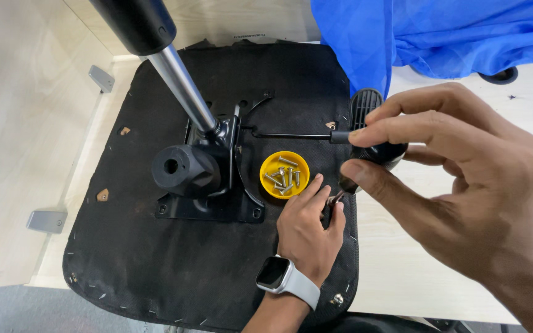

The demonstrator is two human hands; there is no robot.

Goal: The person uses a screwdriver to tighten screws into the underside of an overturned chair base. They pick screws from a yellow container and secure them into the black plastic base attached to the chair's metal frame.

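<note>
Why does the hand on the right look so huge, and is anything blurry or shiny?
Head view: the right hand sits closest to the lens, so it looms and looks slightly soft; the yellow cup of screws is sharp; the metal pole shows a bright glare streak.

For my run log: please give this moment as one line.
left hand: pinching small metal part | right hand: gripping black plastic lever handle | yellow round bowl: silver screws | black upturned seat

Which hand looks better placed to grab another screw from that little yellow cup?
Probably the left hand. It rests on the black chair seat underside right beside the yellow cup of screws, though its fingers already pinch something small. The right hand is busy gripping the black tool handle.
</note>
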